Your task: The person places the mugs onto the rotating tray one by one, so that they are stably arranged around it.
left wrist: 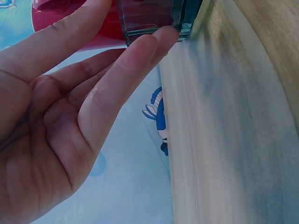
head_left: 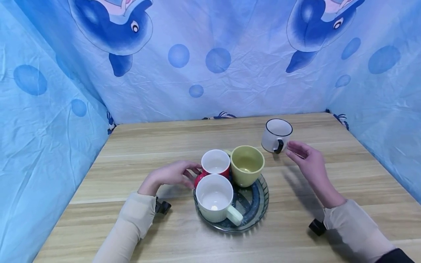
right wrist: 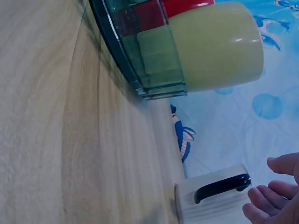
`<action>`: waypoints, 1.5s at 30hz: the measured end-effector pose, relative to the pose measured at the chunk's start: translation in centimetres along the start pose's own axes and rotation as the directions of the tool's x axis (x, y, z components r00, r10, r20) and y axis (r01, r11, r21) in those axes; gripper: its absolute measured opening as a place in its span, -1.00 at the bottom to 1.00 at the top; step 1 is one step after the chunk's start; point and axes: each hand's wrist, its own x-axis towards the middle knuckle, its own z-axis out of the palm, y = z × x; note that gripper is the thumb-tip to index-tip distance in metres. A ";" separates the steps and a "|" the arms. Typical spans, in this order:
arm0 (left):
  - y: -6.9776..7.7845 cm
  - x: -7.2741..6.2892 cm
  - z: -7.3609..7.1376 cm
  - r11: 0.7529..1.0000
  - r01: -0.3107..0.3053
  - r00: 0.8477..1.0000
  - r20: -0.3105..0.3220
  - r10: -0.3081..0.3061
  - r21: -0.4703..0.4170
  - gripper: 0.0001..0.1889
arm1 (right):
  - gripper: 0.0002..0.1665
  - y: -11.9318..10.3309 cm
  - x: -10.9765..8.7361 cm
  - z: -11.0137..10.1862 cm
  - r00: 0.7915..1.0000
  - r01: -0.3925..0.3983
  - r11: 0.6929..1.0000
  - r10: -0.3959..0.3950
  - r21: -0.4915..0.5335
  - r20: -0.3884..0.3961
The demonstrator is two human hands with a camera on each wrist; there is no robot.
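My left hand [head_left: 177,173] is at the left side of a red mug [head_left: 227,171] with a white inside, its fingertips right at the red handle and the dish's wall. That mug stands in a round clear glass dish [head_left: 265,190] together with a yellow-green mug [head_left: 245,175] and a large white mug [head_left: 210,208], whose handle points to the front right. On the right, my right hand [head_left: 307,157] reaches with loosely bent fingers beside a white mug [head_left: 268,140] with a dark rim. Its black handle [right wrist: 222,188] faces my fingertips, which hold nothing.
The dish stands mid-table on a wood-grain tabletop [head_left: 131,160]. The dark-rimmed mug is outside it, toward the back right. Blue curtains [head_left: 158,91] with printed whales and bubbles close off the back and both sides. A small dark device [head_left: 162,207] sits at each wrist.
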 end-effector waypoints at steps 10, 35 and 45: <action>0.1 0.4 0.0 0.999 0.008 1.000 -0.024 -0.007 0.036 -0.42 | -0.43 0.5 1.1 0.7 0.999 -0.042 0.999 0.042 0.012 0.002; -0.4 0.5 0.0 0.999 -0.021 1.000 -0.012 0.022 0.033 -0.50 | -0.51 1.4 2.7 2.5 0.994 -0.110 0.994 0.110 0.019 0.019; -0.3 0.5 0.0 1.000 -0.019 1.000 -0.011 0.019 0.023 -0.48 | -0.59 2.6 2.7 2.1 0.979 -0.152 0.988 0.150 -0.007 -0.137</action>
